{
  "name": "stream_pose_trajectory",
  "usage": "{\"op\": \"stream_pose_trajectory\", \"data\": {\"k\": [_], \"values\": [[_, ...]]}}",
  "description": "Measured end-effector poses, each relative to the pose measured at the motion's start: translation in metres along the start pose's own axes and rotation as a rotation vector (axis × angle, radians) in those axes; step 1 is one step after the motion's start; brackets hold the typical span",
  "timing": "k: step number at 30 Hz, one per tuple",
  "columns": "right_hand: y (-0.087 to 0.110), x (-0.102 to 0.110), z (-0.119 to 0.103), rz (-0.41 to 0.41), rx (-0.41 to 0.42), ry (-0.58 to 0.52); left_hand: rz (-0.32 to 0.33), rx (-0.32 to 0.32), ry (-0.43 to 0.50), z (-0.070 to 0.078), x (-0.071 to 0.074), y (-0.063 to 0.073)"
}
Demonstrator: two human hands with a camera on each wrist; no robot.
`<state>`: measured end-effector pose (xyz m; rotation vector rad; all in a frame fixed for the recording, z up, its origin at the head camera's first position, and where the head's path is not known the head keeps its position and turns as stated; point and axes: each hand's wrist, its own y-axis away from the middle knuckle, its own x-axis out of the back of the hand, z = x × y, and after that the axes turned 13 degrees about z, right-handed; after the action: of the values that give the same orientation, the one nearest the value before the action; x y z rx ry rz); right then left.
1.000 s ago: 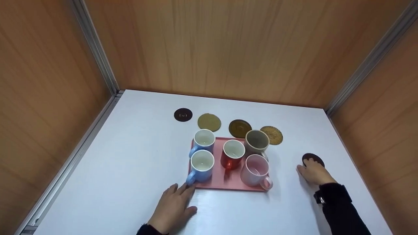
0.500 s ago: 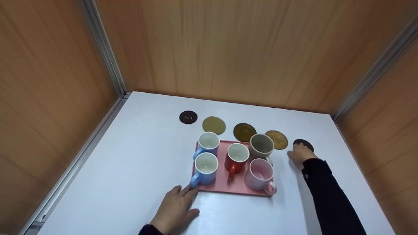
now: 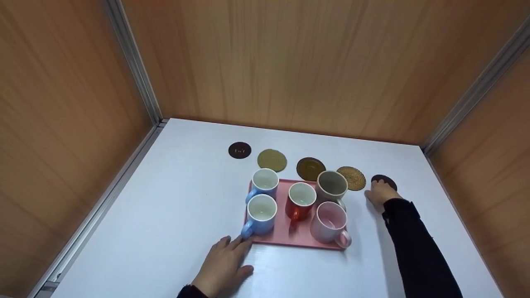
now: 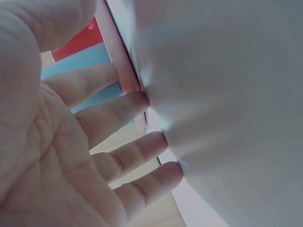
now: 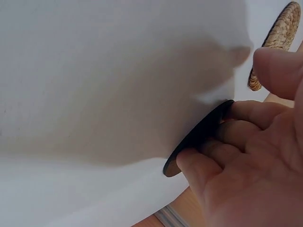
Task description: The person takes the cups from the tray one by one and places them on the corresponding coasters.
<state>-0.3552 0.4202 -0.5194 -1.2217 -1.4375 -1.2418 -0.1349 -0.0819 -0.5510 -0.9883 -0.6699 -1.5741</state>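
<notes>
Right hand (image 3: 379,193): fingers extended, pressing flat on dark round coaster (image 3: 385,180) at right end of coaster row, just beside woven coaster (image 3: 351,177). Left hand (image 3: 221,265): spread flat on white counter (image 3: 165,215), fingertips touching pink tray (image 3: 285,236) near corner.

Mugs (image 3: 298,200) crowd tray (image 3: 285,236); coasters (image 3: 310,168) line far side; table (image 3: 165,207) left open.

Even, soft overhead light, faint shadows (wrist views blurred, washed-out up close), head view slightly soft.
</notes>
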Motion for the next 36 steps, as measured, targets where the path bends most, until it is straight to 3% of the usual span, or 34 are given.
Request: {"op": "stream_pose_trajectory", "data": {"k": [7,10,12,15,18,21,25,28,36], "values": [[0.014,-0.006,0.013,0.049,-0.007,-0.074,-0.064,0.034,0.032,0.007,-0.006,-0.003],[0.032,0.006,0.007,0.154,-0.003,-0.15,-0.043,0.001,0.032,0.009,-0.005,-0.003],[0.049,0.013,-0.002,0.26,-0.014,-0.241,0.009,-0.028,0.031,0.01,-0.003,-0.003],[0.081,0.017,-0.023,0.378,-0.046,-0.405,0.123,0.006,0.036,0.011,0.003,-0.005],[0.116,0.015,-0.045,0.409,-0.105,-0.545,0.28,0.075,0.036,0.013,0.008,-0.009],[0.144,0.007,-0.065,0.422,-0.16,-0.624,0.343,0.142,0.079,0.016,0.012,-0.014],[0.166,-0.011,-0.092,0.456,-0.178,-0.681,0.313,0.147,0.206,0.018,0.016,-0.019],[0.172,-0.026,-0.107,0.46,-0.157,-0.688,0.304,0.115,0.304,0.015,0.015,-0.025],[0.183,-0.04,-0.119,0.442,-0.184,-0.641,0.274,0.113,0.524,0.005,0.008,-0.034]]}}
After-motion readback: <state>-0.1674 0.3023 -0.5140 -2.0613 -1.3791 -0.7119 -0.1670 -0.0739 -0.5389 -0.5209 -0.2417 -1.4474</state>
